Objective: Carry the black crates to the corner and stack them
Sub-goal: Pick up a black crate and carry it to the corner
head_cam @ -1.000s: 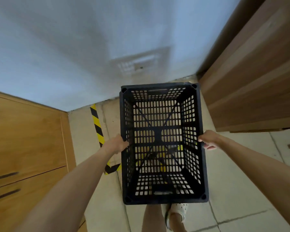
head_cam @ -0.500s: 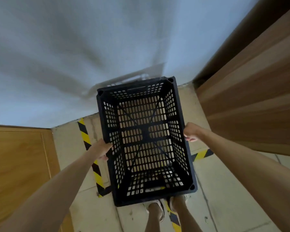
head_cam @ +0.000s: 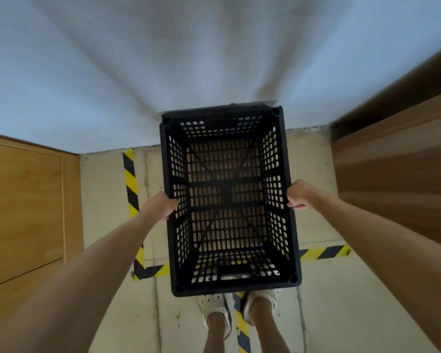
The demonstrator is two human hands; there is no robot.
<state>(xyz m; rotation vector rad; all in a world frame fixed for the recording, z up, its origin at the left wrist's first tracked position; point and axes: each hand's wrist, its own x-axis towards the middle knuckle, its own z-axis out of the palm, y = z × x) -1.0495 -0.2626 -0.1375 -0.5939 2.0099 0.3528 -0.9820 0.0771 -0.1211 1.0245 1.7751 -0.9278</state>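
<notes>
Between the two hands hangs a black crate (head_cam: 229, 200), open top toward the camera, its far end close to the pale wall (head_cam: 163, 59) and its near end above the person's feet. The left hand (head_cam: 161, 206) grips the left long rim about midway along, fingers curled over the edge; their tips are hidden inside the lattice. The right hand (head_cam: 299, 194) grips the opposite rim at the same level, knuckles up, fingers bent under and mostly out of sight. Both forearms reach forward and slightly inward, nearly straight, and are cut off by the lower corners of the frame.

Below the crate, the white shoes (head_cam: 215, 305) show only in part, their toes covered by its near end. Whether the crate touches the floor (head_cam: 107, 200) or is held above it cannot be told; the floor shows only dimly through the perforated base. Yellow-and-black tape (head_cam: 130, 179) runs away from the left hand toward the wall, turns beneath the crate where it is hidden, and reappears as a strip beyond the right forearm. Left of the left hand stands a wooden door or panel (head_cam: 23, 205), cropped by the edge; right of the right hand a darker wooden cabinet (head_cam: 397, 179) is blurred and cropped too. No label or writing can be read anywhere.
</notes>
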